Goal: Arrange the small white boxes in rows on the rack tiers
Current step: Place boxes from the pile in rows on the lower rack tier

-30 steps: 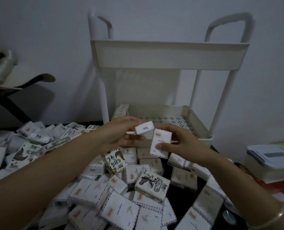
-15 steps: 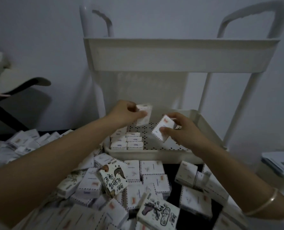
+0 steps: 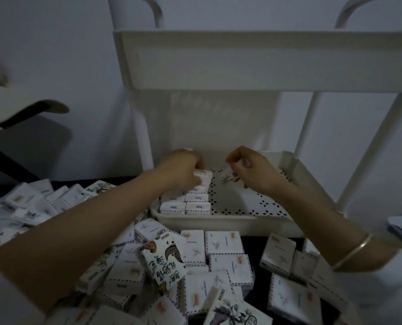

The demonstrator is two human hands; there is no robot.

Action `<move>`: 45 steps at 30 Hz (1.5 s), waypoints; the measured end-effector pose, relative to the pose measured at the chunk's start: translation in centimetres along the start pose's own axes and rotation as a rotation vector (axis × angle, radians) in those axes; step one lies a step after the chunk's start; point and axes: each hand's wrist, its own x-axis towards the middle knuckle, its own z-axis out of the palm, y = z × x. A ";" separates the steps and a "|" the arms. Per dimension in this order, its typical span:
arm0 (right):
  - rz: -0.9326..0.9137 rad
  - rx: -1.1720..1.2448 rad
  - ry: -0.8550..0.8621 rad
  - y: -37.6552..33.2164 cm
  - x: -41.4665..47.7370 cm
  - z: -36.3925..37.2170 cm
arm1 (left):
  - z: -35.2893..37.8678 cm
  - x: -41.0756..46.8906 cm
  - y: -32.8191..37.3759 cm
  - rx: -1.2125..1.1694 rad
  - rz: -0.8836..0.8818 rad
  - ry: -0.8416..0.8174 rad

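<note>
Head view, and both hands are in over the lower tier [image 3: 221, 222]: the left hand [image 3: 183, 168] grips a white box [image 3: 204, 180] at the far end of the two short rows [image 3: 185, 204] hugging the tier's left side, while the right hand [image 3: 254, 175] pinches a tilted box [image 3: 228, 178] just above the perforated floor, beside those rows. Early days, I'd say: only that left strip is filled, the upper tier [image 3: 265, 62] shows just its wall, and a big loose pile [image 3: 223, 252] waits near us. Light is dim, so how many boxes sit hidden under the left hand is hard to tell.
</note>
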 end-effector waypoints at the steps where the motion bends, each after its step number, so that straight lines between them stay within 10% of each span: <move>1: -0.033 -0.041 -0.045 0.2 0.4 0.1 | 0.1 0.0 -0.1 0.030 0.011 -0.012; 24: -0.045 -0.036 -0.299 -0.8 3.5 5.6 | -1.4 -4.2 1.6 -0.067 0.089 0.121; 45: -0.093 -0.292 -0.193 0.8 -11.8 -3.5 | 3.0 -9.5 7.9 -0.208 0.219 -0.277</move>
